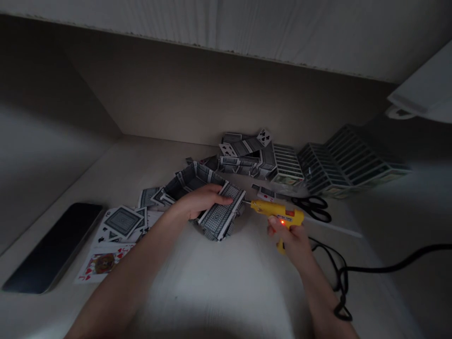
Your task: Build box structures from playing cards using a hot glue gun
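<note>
My left hand point(197, 201) grips a curved structure made of glued playing cards point(208, 197), fingers wrapped over its upper edge near the middle of the desk. My right hand point(294, 240) is closed round the handle of a yellow hot glue gun point(277, 213). A small red light glows on the gun's body. The gun's nozzle points left and sits right at the right end of the card structure.
Loose playing cards point(116, 230) and a dark phone point(52, 247) lie at the left. Black scissors point(314, 207) and a black cable point(353, 273) lie at the right. Further card assemblies point(286, 162) stand at the back by the wall.
</note>
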`<act>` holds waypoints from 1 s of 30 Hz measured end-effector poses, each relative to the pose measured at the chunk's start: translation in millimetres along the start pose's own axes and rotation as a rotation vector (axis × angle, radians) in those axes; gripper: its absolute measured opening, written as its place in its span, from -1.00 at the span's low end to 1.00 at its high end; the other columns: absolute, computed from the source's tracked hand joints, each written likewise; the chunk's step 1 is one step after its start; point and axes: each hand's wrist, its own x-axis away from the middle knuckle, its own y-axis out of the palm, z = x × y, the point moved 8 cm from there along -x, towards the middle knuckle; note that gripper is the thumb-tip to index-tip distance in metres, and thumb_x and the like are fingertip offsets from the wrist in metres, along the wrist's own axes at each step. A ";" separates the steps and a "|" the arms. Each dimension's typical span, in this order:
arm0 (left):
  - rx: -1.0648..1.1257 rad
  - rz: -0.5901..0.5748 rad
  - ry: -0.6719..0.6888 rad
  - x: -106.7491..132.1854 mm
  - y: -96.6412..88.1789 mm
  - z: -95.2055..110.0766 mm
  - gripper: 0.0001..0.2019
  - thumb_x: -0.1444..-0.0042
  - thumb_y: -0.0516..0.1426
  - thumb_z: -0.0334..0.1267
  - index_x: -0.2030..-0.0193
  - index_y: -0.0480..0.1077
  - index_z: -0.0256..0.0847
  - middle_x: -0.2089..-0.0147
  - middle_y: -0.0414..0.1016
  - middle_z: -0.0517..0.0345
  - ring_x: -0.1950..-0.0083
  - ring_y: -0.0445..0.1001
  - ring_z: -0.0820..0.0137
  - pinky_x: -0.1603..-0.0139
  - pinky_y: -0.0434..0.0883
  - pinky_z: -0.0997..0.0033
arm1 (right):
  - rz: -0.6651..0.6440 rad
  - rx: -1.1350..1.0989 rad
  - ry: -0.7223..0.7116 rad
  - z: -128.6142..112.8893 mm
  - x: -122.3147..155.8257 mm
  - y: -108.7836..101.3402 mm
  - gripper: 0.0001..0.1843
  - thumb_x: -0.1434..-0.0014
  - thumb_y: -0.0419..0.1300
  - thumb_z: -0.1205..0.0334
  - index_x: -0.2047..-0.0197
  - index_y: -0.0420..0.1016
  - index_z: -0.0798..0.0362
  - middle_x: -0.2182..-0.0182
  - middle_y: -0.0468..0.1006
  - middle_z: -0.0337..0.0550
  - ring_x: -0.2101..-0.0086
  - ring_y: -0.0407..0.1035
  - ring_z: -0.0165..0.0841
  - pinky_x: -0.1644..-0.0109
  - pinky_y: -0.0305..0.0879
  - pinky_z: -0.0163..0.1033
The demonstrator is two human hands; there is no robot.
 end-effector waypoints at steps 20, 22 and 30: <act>-0.007 0.007 -0.012 -0.5 -0.6 0.3 -0.74 0.15 0.31 -0.28 0.27 0.51 -0.28 0.36 0.59 0.07 0.40 0.52 0.35 0.32 0.41 0.34 | -0.040 0.017 0.001 -2.4 2.4 2.6 -0.52 -0.05 0.18 -0.14 0.70 0.31 0.01 0.64 0.38 -0.21 0.53 0.30 -0.36 0.40 0.25 -0.25; 0.001 0.006 -0.007 -0.8 -1.0 0.0 -0.74 0.15 0.31 -0.28 0.26 0.51 -0.28 0.36 0.59 0.07 0.40 0.52 0.34 0.31 0.41 0.34 | -0.043 0.007 -0.006 -2.9 2.3 2.8 -0.53 -0.04 0.19 -0.13 0.70 0.31 0.01 0.65 0.38 -0.21 0.53 0.29 -0.37 0.41 0.25 -0.25; -0.008 -0.016 -0.018 -4.7 -4.4 -3.1 -0.60 0.17 0.33 -0.26 0.12 0.51 -0.27 0.28 0.61 0.01 0.32 0.55 0.29 0.23 0.44 0.28 | -0.070 0.028 0.017 -2.9 3.6 4.0 -0.53 -0.05 0.17 -0.14 0.70 0.29 -0.01 0.65 0.36 -0.22 0.54 0.26 -0.37 0.46 0.21 -0.27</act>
